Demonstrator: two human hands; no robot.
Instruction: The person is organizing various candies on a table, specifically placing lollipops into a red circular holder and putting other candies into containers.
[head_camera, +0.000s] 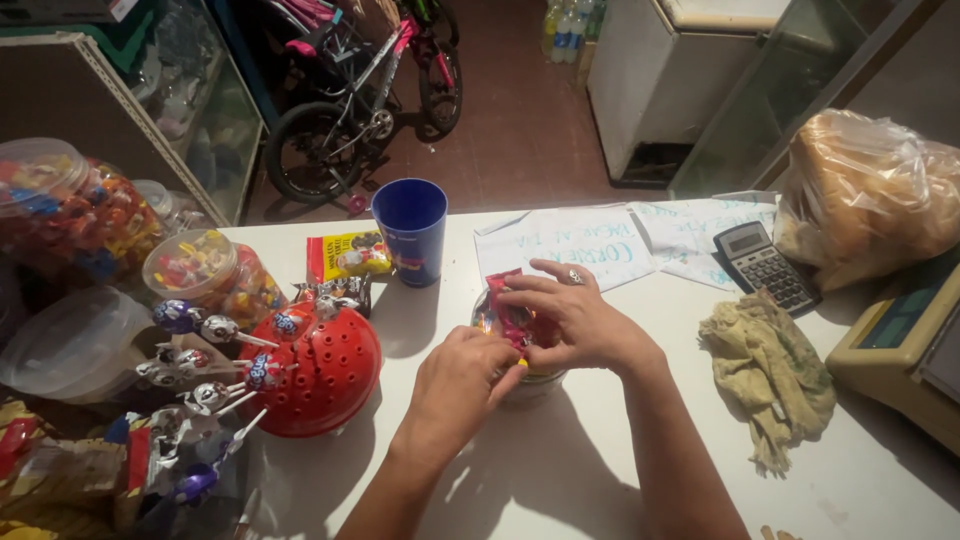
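Left of the work, a red lollipop stand (318, 372) holds wrapped lollipops. At centre, the left hand (458, 385) steadies a clear jar (530, 385); the right hand (575, 320) pinches a red sweet packet (512, 312) at its mouth. Judged step: loading. Next requires pressing packets down.
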